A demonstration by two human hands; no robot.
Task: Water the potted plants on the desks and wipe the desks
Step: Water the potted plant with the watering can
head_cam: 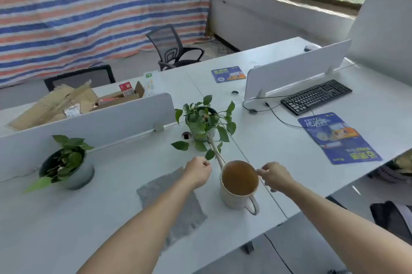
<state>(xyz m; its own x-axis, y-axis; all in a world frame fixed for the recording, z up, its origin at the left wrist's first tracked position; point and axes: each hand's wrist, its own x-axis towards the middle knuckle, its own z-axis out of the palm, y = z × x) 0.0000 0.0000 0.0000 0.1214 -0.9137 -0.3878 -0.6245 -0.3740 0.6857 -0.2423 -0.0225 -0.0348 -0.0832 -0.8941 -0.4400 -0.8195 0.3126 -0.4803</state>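
The white bench (89, 218) carries a potted plant (64, 162) at left and a second potted plant (202, 122) at centre. At lower centre, a grey cloth (191, 213) lies beside a cream watering can (231, 200) holding brownish water. The right hand (276, 176) pinches its rim. The left hand (197, 172) is curled by the spout, its grip unclear.

- Two bare forearms showed, one on each side of the cream watering can (239, 184).
- Left of the can, the left hand (197, 173) was ungloved, its wrist uncovered.
- Right of the can, the right hand (275, 176) was ungloved too, its arm uncovered up to the picture's edge.
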